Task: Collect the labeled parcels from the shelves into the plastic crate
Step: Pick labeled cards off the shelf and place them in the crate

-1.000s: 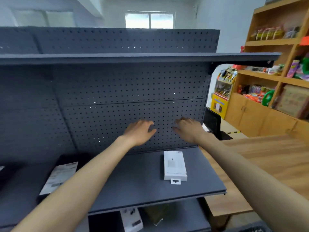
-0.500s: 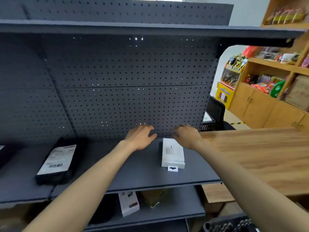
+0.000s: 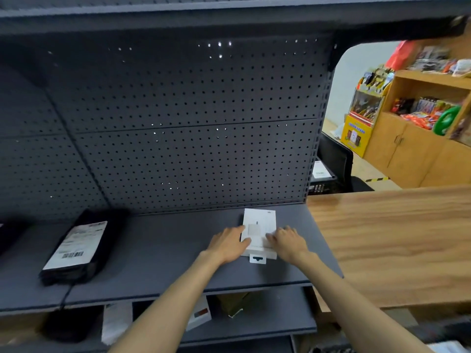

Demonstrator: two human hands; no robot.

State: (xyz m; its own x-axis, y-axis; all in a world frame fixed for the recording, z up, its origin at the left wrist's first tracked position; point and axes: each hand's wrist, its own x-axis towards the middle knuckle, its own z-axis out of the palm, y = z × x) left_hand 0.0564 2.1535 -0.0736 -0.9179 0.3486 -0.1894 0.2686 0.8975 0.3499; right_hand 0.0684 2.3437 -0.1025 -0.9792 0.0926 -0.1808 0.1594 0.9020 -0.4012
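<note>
View from a head camera: a person's two bare arms reach onto a dark grey metal shelf (image 3: 165, 250) where a small white retail box (image 3: 260, 230) lies flat, its hang tab pointing toward the person.

The step in hand looks to be picking up this box. To do it well, the hands should probably close on the box's two long sides, thumbs on top and fingers slipped under the edges. Then they should lift it straight up before drawing it back, so that it does not scrape along the shelf or catch by the tab. The box looks light and stiff, so a gentle squeeze should be enough.

The left hand (image 3: 226, 244) sits at the left side of the white box with its thumb on the top face. The right hand (image 3: 286, 242) rests on the right part of the top with fingers spread. Both hands are fairly flat and touch the box; neither is seen clasping it yet.

Well to the left of the white box lies a black bagged parcel (image 3: 76, 247) with a white barcode label. To the right of the box runs a wooden counter (image 3: 395, 238). Below the box, a lower shelf holds more packets, partly hidden. The plastic crate cannot be made out with certainty.
</note>
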